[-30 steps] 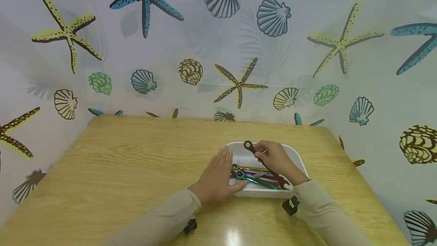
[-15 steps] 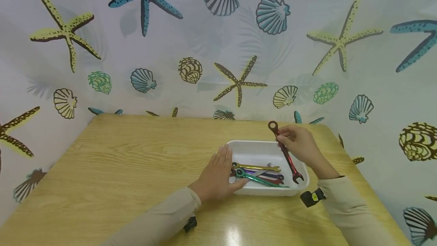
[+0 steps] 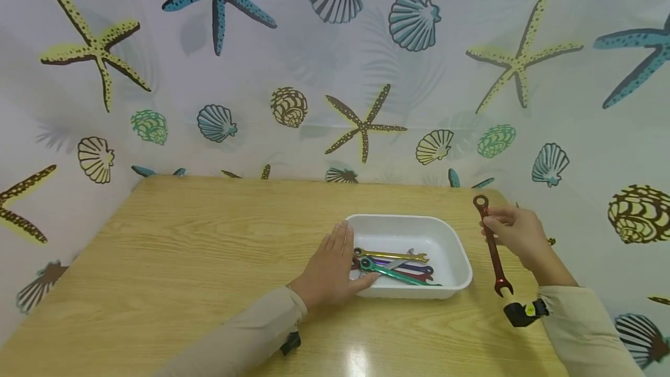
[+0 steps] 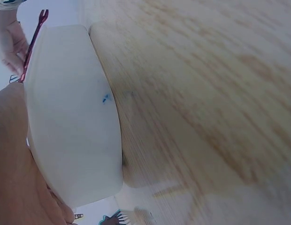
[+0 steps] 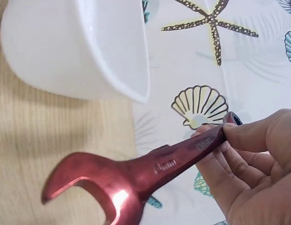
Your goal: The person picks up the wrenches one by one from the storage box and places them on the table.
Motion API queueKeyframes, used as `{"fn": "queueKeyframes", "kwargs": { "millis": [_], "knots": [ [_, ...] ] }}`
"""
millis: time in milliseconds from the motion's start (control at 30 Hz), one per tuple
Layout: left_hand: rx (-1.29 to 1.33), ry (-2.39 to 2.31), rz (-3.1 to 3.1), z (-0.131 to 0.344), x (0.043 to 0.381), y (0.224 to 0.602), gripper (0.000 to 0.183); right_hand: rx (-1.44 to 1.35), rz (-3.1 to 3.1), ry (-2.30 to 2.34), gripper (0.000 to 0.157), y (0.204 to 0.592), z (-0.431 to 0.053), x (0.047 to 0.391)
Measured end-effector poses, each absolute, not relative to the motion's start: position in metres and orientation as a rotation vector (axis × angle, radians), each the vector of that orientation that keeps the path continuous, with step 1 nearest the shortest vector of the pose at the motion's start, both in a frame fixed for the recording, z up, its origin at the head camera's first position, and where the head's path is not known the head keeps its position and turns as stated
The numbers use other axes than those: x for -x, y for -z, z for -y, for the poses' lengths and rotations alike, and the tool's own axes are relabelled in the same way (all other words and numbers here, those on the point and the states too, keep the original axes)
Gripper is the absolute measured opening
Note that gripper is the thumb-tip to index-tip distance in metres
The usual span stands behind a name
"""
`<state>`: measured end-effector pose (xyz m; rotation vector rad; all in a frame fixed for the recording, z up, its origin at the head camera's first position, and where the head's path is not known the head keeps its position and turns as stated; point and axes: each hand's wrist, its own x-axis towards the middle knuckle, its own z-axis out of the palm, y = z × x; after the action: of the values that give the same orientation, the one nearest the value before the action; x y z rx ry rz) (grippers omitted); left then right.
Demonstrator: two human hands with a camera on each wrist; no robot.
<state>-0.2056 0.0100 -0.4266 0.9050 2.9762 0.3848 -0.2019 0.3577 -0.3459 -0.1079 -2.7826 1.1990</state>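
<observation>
My right hand (image 3: 515,234) pinches a dark red combination wrench (image 3: 492,246) near its ring end, between thumb and fingers. In the head view it hangs to the right of the white tub (image 3: 455,249), open end down. The right wrist view shows the wrench (image 5: 169,161) close up, with that open end toward the camera. My left hand (image 3: 330,269) rests with straight fingers on the tub's left side. Inside the tub lie several wrenches: a gold wrench (image 3: 392,255), a green wrench (image 3: 400,274), a purple wrench (image 3: 421,269) and others partly covered.
The tub stands on a wooden table (image 3: 209,237), right of its middle. A patterned curtain (image 3: 293,34) with starfish and shells rises behind the table and along its sides. In the left wrist view, the tub's outer wall (image 4: 75,112) fills much of the left half.
My right hand has lifted the dark red wrench out of the tub and carried it to the right, past the tub's rim. The left hand has stayed on the tub.
</observation>
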Motion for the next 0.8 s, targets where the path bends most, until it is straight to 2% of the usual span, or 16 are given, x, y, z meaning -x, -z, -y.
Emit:
{"fn": "queueKeyframes", "kwargs": {
  "millis": [400, 800],
  "knots": [
    [-0.912, -0.400, -2.981, -0.010, 0.207, 0.426, 0.102, 0.241, 2.889, -1.391, 0.040, 0.393, -0.386, 0.198],
    [-0.916, -0.412, -2.984, -0.011, 0.209, 0.427, 0.102, 0.269, 2.923, -1.345, 0.036, 0.421, -0.391, 0.209]
  ]
}}
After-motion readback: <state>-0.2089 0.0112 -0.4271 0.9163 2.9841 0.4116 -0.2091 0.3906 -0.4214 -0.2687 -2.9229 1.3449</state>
